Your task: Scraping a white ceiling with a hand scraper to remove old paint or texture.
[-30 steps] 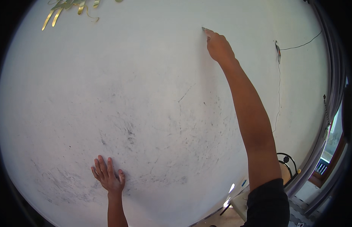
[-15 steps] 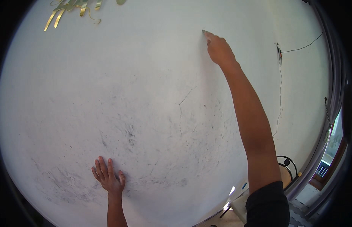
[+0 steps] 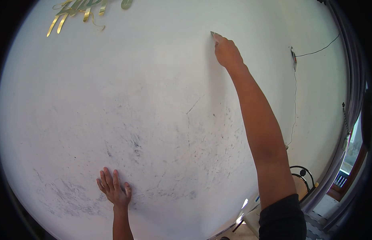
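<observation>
A large white wall [image 3: 162, 76] fills most of the view, smeared with dark scuffs and scratches across its lower half. My left hand [image 3: 117, 191] lies against its lower part with the fingers spread, beside the dark marks. Higher up, my right arm reaches out. My right hand [image 3: 228, 53] is closed round a small scraper [image 3: 212, 34], whose pointed grey blade tip sticks out past the fingers at the wall surface. The hand hides the rest of that tool.
Gold foil letters [image 3: 62, 20] hang at the upper left. A thin wire [image 3: 295, 100] runs down the right part of the wall from a damaged spot [image 3: 294, 60]. A chair with a black metal frame [image 3: 310, 174], a purple-grey curtain [image 3: 354, 80] and a window [image 3: 352, 154] are at the right.
My right hand with the scraper has shifted slightly left along the wall. My left hand stays spread in place. The view has moved a little.
</observation>
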`<move>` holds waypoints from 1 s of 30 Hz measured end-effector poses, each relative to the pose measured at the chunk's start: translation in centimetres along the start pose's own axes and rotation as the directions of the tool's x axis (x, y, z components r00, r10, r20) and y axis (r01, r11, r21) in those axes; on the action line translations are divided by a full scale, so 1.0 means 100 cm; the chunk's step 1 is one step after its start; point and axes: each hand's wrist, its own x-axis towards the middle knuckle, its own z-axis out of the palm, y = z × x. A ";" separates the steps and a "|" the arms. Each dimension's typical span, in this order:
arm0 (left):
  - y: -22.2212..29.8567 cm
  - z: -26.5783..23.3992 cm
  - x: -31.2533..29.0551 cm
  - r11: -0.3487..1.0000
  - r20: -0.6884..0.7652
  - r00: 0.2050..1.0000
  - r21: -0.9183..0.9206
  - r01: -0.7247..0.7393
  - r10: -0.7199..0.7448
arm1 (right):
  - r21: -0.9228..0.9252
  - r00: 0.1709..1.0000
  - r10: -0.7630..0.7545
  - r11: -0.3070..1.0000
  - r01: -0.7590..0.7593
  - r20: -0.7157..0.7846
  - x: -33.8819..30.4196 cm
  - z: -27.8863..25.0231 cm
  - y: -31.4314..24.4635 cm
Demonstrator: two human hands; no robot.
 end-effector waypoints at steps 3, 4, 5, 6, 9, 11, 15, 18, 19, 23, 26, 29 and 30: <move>-0.002 -0.003 0.003 1.000 -0.006 1.000 0.008 -0.006 0.006 | -0.043 0.998 -0.059 0.997 0.060 0.030 -0.014 0.000 0.000; -0.001 -0.001 0.003 1.000 -0.008 1.000 0.006 -0.003 0.003 | -0.045 0.998 -0.062 0.997 0.064 0.029 -0.012 -0.005 -0.001; 0.000 0.002 0.003 1.000 -0.009 1.000 0.007 -0.010 0.010 | 0.003 0.998 -0.029 1.000 0.029 0.052 -0.010 -0.011 -0.002; 0.000 0.001 0.000 1.000 -0.003 1.000 0.004 -0.020 0.020 | 0.048 0.997 0.009 0.999 -0.013 0.083 -0.012 -0.014 -0.001; -0.001 -0.001 0.006 1.000 -0.004 1.000 -0.026 0.004 -0.004 | 0.031 0.997 -0.064 0.997 0.066 -0.053 -0.018 -0.002 -0.001; -0.002 -0.006 -0.001 1.000 0.009 1.000 -0.025 0.004 -0.004 | 0.021 0.998 -0.054 0.998 0.055 -0.026 -0.036 0.006 -0.002; -0.001 0.000 0.002 0.999 -0.005 1.000 -0.026 -0.020 0.020 | 0.047 0.997 -0.064 0.997 0.066 -0.052 -0.030 -0.002 0.004; -0.004 -0.002 0.000 0.999 -0.002 0.999 -0.012 -0.032 0.032 | 0.051 1.000 -0.022 0.998 0.022 -0.015 -0.023 0.000 0.007; -0.003 -0.003 -0.001 1.000 0.005 1.000 -0.010 -0.029 0.029 | 0.047 0.998 -0.051 0.998 0.052 -0.030 -0.025 0.007 0.009; 0.001 -0.001 0.002 1.000 0.006 1.000 -0.025 -0.019 0.019 | -0.014 0.953 -0.225 0.974 0.226 -0.203 -0.043 0.021 0.024; -0.005 -0.004 -0.002 1.000 -0.012 1.000 -0.012 -0.026 0.026 | 0.060 0.996 -0.056 0.996 0.060 -0.074 -0.030 -0.003 0.005; 0.002 0.002 0.005 1.000 -0.005 1.000 -0.013 -0.021 0.021 | 0.062 1.000 -0.004 0.998 0.005 -0.024 -0.009 -0.016 0.012; 0.002 0.000 0.002 1.000 0.013 1.000 -0.001 -0.006 0.006 | 0.042 1.000 -0.028 0.999 0.027 0.014 -0.013 -0.019 0.009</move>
